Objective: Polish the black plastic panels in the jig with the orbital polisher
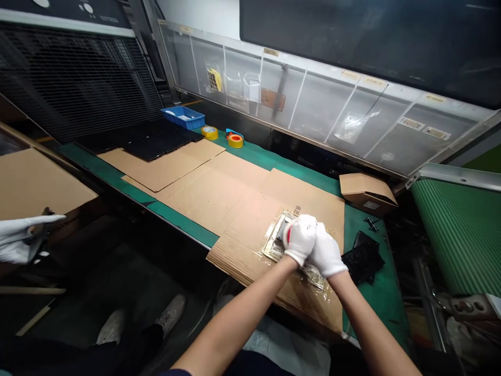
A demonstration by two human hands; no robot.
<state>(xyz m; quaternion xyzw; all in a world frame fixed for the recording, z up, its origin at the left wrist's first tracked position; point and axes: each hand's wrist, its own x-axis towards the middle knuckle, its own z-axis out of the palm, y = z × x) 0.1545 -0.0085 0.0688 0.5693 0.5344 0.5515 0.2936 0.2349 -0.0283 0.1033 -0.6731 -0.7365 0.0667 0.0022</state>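
My left hand [300,240], in a white glove, is closed, with a rounded item with a red patch [288,234] partly showing at its edge; its kind is hidden. My right hand [325,251], also white-gloved, is closed and pressed against the left one; what it holds, if anything, is hidden. Both hands are over a metallic-looking rectangular plate [271,246] with a dark middle, fixed to the cardboard [238,261] by clear tape. More shiny taped material [315,277] lies below my hands.
Black plastic parts [364,258] and a small carton [368,193] are on the right. Yellow tape rolls [235,140], a blue bin [183,118] and black panels [160,138] stand farther back. A co-worker's gloved hand [18,237] is at left. A green ribbed conveyor [462,230] borders the right.
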